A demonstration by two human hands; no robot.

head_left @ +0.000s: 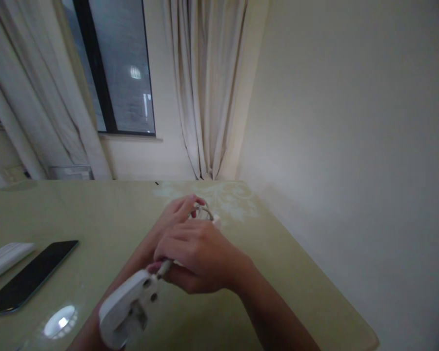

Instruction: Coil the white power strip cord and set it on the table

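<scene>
A white extension socket block (122, 309) with dark holes hangs tilted in front of my left forearm, close to the camera. Its grey-white cable comes out of the upper end, and my right hand (201, 253) has its fingers closed around the cable near the block. Farther out, my left hand (179, 209) is curled on a loop of the same kind of cable (207, 212). A small white piece (216, 222), perhaps the plug, shows just past my right knuckles. My right hand crosses in front of my left wrist and hides part of the cable.
On the glossy greenish table (106, 209), a dark phone-like slab (32, 275) and a white strip-shaped object (7, 258) lie at the left. A tiny dark bit (156, 183) is by the far edge. A wall (344, 146) runs along the right; curtains (208, 87) hang behind.
</scene>
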